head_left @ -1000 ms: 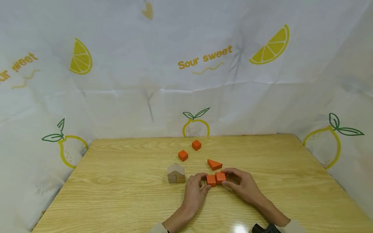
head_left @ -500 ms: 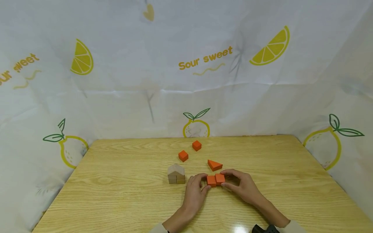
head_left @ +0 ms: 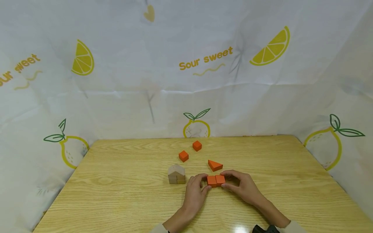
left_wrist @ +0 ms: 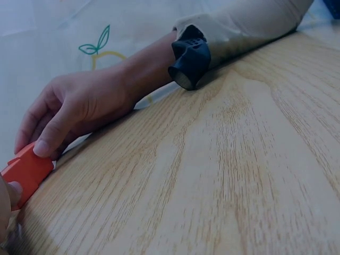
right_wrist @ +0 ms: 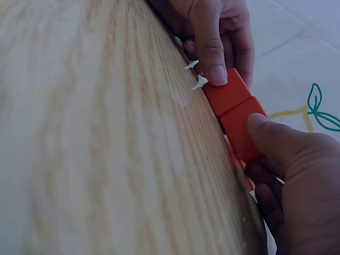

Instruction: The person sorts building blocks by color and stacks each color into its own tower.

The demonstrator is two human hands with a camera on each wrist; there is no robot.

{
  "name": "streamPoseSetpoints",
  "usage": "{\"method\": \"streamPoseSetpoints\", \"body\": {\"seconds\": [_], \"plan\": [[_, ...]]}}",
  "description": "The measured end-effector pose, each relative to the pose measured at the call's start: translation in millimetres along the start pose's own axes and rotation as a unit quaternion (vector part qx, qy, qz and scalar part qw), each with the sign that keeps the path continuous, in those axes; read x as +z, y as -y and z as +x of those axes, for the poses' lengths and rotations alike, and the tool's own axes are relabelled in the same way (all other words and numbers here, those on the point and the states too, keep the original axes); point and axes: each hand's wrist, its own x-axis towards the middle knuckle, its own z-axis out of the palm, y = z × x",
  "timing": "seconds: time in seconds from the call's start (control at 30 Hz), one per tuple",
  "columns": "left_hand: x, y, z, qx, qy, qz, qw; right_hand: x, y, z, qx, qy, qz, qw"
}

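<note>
Two orange cube blocks stand side by side on the table, their faces touching. My left hand [head_left: 194, 194] pinches the left orange block [head_left: 211, 182] between thumb and fingers. On the other side, my right hand [head_left: 244, 187] pinches the right orange block [head_left: 220, 180] the same way. In the right wrist view a thin seam shows between the left block [right_wrist: 226, 94] and the right block [right_wrist: 241, 130]. An orange triangular block [head_left: 215, 165] lies just behind the pair. The left wrist view shows the right hand [left_wrist: 85, 103] across the blocks, with only a bit of my left thumb at its edge.
A small house shape of plain wooden blocks [head_left: 176, 174] stands left of my left hand. Two more orange cubes, a nearer one [head_left: 183, 156] and a farther one [head_left: 197, 146], sit toward the back. A lemon-printed white cloth [head_left: 131, 110] surrounds the wooden table [head_left: 116, 200].
The right orange block has shifted slightly toward me and now lines up with the left one. Both hands keep their hold and have barely moved.
</note>
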Motion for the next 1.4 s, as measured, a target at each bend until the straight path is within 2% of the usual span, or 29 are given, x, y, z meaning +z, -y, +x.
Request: {"method": "streamPoseSetpoints", "body": {"seconds": [0.33,0.5,0.9,1.4], "plan": [[-0.3,-1.1,0.0,-0.002,0.001,-0.002,1.0000,-1.6,-0.9,-1.1,0.019,0.010,-0.008,1.000],[1.0,0.1,0.2,0.008,-0.006,0.001,1.0000,-1.9,-0.9,-0.9,0.020,0.015,-0.002,1.000],[-0.6,-0.6,1.2,0.002,-0.004,0.003,1.0000,-3.6,0.8,1.8,0.025,0.033,0.032,0.999],[-0.3,0.8,-0.4,0.007,-0.005,-0.002,1.0000,-3.2,-1.8,0.6,0.026,0.039,0.035,0.998]]}}
